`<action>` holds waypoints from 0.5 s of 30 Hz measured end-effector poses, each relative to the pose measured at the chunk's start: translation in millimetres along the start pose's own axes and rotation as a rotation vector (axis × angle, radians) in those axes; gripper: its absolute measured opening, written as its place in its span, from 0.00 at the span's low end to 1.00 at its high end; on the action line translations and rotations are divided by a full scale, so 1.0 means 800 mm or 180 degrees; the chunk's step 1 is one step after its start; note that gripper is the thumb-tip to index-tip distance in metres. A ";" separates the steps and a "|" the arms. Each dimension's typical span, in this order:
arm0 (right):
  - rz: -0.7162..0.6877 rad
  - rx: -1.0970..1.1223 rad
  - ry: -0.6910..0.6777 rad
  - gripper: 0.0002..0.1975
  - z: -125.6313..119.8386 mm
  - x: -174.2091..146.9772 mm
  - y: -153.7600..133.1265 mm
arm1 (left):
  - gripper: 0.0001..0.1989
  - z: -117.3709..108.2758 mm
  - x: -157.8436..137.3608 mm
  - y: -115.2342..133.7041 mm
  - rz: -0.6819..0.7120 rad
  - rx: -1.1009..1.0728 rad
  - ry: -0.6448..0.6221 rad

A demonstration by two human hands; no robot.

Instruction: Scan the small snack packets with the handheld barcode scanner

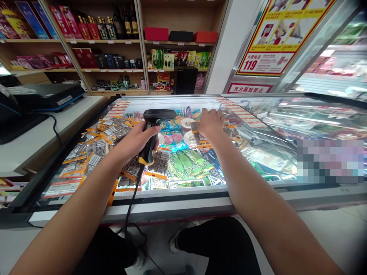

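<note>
In the head view my left hand (140, 137) is wrapped round the grip of a black barcode scanner (159, 114). Yellow trim marks the foot of its handle, and a black cable (132, 202) hangs down from it. My right hand (211, 121) has its fingers curled at a small brown packet (195, 130) with orange edging; the fingertips are partly hidden. Many similar packets (110, 131) lie loosely over the glass top on the left. Others lie below the scanner and around my right hand.
A chest freezer (183, 201) stands before me, with green ice-pop packs (187, 164) and round tubs (190, 139) showing through its glass. On the left, a counter (17, 152) carries a dark flat device (48, 97). Shelves with bottles and boxes (156, 33) line the back.
</note>
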State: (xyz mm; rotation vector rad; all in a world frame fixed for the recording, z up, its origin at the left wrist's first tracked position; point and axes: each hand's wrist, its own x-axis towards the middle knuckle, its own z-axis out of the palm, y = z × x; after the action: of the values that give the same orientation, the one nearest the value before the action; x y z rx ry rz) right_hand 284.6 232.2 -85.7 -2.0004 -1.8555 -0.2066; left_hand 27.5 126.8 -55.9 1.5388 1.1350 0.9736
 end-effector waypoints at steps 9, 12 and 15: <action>-0.1968 0.1448 -0.2438 0.29 -0.024 -0.071 -0.076 | 0.15 0.003 0.001 -0.001 0.0030 0.0048 0.0058; -0.2082 0.1462 -0.2472 0.30 -0.027 -0.079 -0.083 | 0.14 0.004 0.001 0.001 0.0058 0.0073 0.0020; -0.2017 0.1616 -0.2300 0.26 -0.027 -0.065 -0.072 | 0.14 0.002 0.000 0.001 0.0065 0.0059 -0.0065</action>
State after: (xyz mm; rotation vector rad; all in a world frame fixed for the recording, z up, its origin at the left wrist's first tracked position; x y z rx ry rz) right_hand 226.4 177.7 -74.5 -1.1549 -2.5843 0.8381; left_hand 29.0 126.5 -55.7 1.5747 1.1188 0.9613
